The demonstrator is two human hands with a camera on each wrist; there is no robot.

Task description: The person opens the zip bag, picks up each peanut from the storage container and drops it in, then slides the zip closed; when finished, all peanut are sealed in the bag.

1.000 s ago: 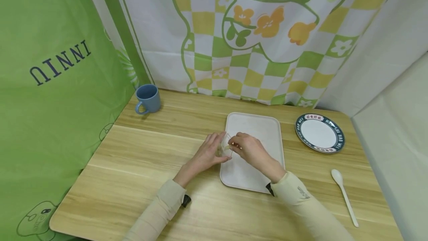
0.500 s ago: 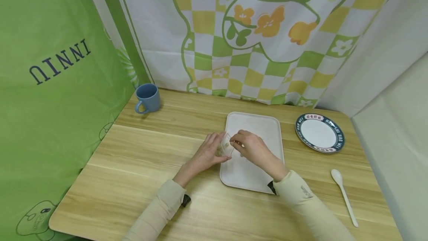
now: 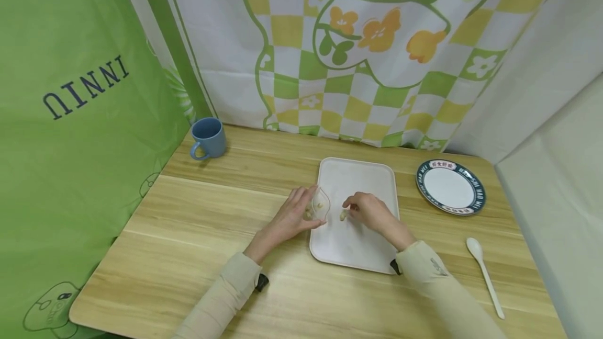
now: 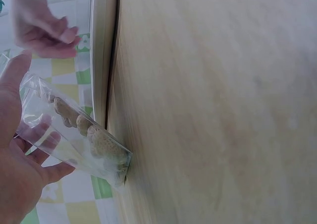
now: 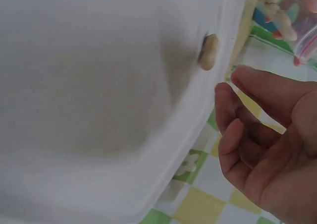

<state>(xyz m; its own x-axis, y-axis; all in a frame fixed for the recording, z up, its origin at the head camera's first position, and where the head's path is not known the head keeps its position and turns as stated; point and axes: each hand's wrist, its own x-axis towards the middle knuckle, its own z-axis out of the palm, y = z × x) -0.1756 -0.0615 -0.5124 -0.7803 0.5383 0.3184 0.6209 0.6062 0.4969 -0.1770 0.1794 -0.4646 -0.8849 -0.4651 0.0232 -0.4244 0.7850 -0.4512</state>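
Observation:
My left hand (image 3: 294,211) grips a clear plastic bag (image 3: 322,207), fingers and thumb spread round its mouth at the left edge of the tray (image 3: 358,247). Several unshelled peanuts (image 4: 101,143) lie along the bottom of the bag in the left wrist view. The bag's mouth, with a thin red line, faces the tray. One loose peanut (image 5: 209,52) lies on the tray. Just right of it is my right hand (image 3: 374,214), its fingers loosely bent. Between its thumb and fingertips (image 5: 224,92) nothing shows, and the right wrist view has the peanut apart from them.
A blue mug (image 3: 209,139) stands at the back left of the wooden table (image 3: 202,234). To the right are a plate (image 3: 449,188) with a dark patterned rim and a white spoon (image 3: 485,276). Printed cloth (image 3: 348,88) hangs behind the table.
My right hand has moved from the bag's mouth rightward over the tray. The loose peanut, partly covered by that hand half a second ago, now shows beside it. My left hand stays put.

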